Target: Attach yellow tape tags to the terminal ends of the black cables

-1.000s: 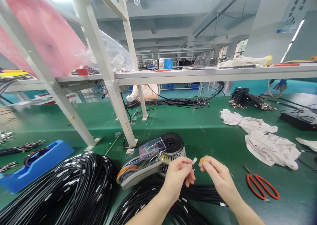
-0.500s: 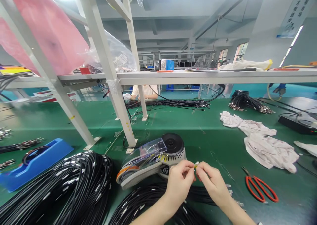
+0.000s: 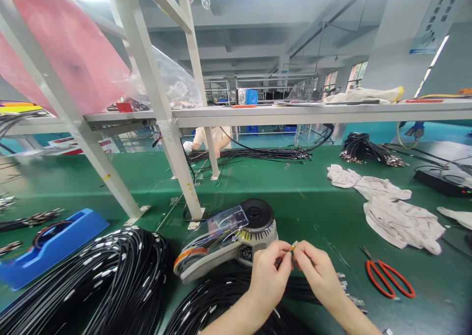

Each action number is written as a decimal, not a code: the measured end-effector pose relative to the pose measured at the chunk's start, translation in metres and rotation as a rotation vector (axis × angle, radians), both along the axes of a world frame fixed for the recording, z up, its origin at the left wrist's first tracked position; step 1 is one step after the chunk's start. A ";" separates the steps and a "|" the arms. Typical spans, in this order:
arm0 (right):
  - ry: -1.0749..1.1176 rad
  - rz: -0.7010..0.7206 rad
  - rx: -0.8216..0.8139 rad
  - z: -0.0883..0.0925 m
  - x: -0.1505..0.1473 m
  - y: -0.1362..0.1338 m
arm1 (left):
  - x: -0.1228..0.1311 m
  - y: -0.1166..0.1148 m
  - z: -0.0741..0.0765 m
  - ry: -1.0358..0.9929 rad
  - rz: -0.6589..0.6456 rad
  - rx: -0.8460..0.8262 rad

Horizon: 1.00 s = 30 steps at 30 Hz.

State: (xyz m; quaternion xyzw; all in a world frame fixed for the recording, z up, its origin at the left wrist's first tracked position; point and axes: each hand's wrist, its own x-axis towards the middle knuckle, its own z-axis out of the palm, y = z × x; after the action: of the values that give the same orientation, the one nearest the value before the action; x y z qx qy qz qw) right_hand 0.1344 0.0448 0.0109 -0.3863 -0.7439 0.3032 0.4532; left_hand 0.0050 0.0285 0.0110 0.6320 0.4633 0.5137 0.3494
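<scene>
My left hand [image 3: 271, 276] and my right hand [image 3: 317, 273] meet fingertip to fingertip just in front of the tape dispenser [image 3: 225, 239]. Both pinch a small cable end [image 3: 293, 247] with a yellowish piece of tape on it. A black cable runs from there down into the cable bundle [image 3: 221, 300] lying under my wrists. Each hand is closed in a pinch. What the fingers cover of the end piece is hidden.
A big coil of black cables [image 3: 92, 281] lies left, a blue tape holder [image 3: 47, 246] beyond it. Red scissors [image 3: 389, 277] and white cloths [image 3: 391, 212] lie right. White shelf legs [image 3: 173, 148] stand on the green table [image 3: 295, 187]. Another person's hand [image 3: 212, 148] works across.
My hands were apart a second ago, the left with the white cable end, the right with a yellow bit. They have come together and now pinch the same spot.
</scene>
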 end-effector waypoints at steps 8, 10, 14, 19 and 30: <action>-0.029 -0.011 0.001 0.002 0.000 0.000 | -0.001 0.000 0.000 0.007 -0.013 -0.009; -0.030 -0.010 0.005 0.002 0.000 0.000 | -0.001 0.000 0.000 0.000 -0.015 -0.012; -0.033 -0.009 0.023 0.000 0.000 0.001 | 0.001 -0.001 -0.001 -0.018 -0.023 -0.011; -0.056 -0.019 0.080 0.001 0.000 -0.001 | 0.000 0.000 0.001 -0.139 -0.085 -0.092; -0.129 0.078 0.100 0.005 0.000 -0.004 | -0.002 -0.002 0.008 -0.500 -0.128 -0.260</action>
State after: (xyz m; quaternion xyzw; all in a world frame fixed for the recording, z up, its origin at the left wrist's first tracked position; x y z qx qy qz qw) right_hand 0.1343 0.0411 0.0157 -0.3528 -0.8002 0.2574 0.4110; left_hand 0.0032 0.0263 0.0188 0.4637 0.3840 0.5668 0.5624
